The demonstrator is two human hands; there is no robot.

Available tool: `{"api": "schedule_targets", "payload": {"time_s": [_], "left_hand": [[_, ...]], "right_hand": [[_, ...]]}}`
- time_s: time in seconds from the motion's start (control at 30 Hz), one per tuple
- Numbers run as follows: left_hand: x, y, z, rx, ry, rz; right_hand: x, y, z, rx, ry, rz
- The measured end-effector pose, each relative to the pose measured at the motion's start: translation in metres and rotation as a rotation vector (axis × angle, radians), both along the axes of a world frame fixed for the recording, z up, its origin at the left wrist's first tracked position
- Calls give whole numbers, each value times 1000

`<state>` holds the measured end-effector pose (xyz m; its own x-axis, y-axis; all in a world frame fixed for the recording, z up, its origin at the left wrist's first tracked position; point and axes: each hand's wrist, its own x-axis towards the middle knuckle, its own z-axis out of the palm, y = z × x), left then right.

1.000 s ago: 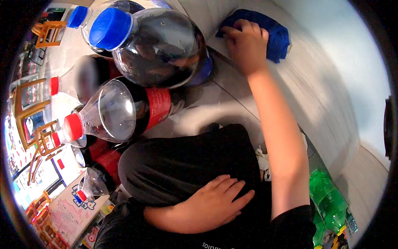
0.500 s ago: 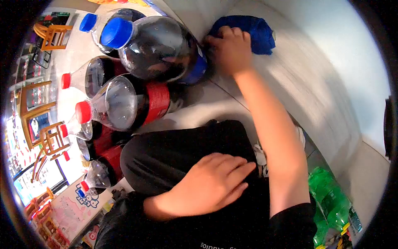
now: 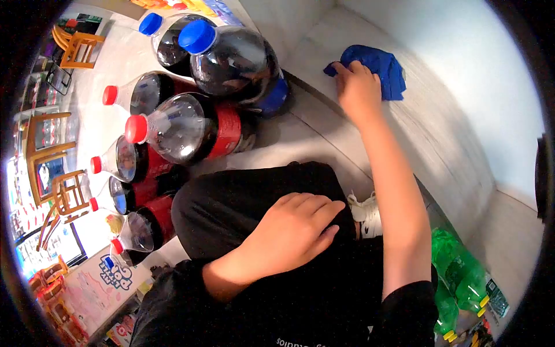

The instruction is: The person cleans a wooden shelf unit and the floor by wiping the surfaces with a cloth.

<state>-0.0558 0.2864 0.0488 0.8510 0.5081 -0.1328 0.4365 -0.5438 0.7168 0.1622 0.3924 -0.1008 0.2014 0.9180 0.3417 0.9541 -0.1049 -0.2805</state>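
My right hand [image 3: 359,92] reaches forward onto the pale, wood-grained shelf surface [image 3: 430,130]. Its fingers are closed on a bunched dark blue cloth [image 3: 386,72], pressed against that surface. My left hand [image 3: 300,225] lies over my bent, black-trousered knee with its fingers stretched out, holding nothing. Left of the cloth stand large bottles of dark drink: a blue-capped bottle [image 3: 237,66] nearest to it, another blue-capped bottle [image 3: 173,46] behind, and a red-capped bottle [image 3: 188,127] in front.
Several more red-capped bottles [image 3: 153,222] line my left side. Green bottles with yellow caps [image 3: 465,277] lie at the lower right. A white panel [image 3: 480,75] rises beyond the surface. Wooden chairs [image 3: 81,49] and a bright screen [image 3: 58,246] are farther left.
My right hand and the blue cloth have shifted right and slightly nearer along the surface. The view has moved a little, and my left hand stays on the knee.
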Motion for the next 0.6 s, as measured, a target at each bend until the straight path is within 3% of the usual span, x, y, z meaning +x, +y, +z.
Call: {"api": "schedule_targets", "payload": {"time_s": [0.13, 0.2, 0.5, 0.6], "left_hand": [[1, -7, -2, -11, -38, -40], [0, -6, -2, -2, -24, -50], [-5, -9, -4, 3, 12, -118], [-6, -9, -5, 23, 16, -121]], "right_hand": [[-16, 4, -6, 99, -24, -43], [-34, 20, -6, 22, -56, -67], [-52, 28, 2, -130, -11, 223], [-41, 21, -4, -29, -14, 300]]}}
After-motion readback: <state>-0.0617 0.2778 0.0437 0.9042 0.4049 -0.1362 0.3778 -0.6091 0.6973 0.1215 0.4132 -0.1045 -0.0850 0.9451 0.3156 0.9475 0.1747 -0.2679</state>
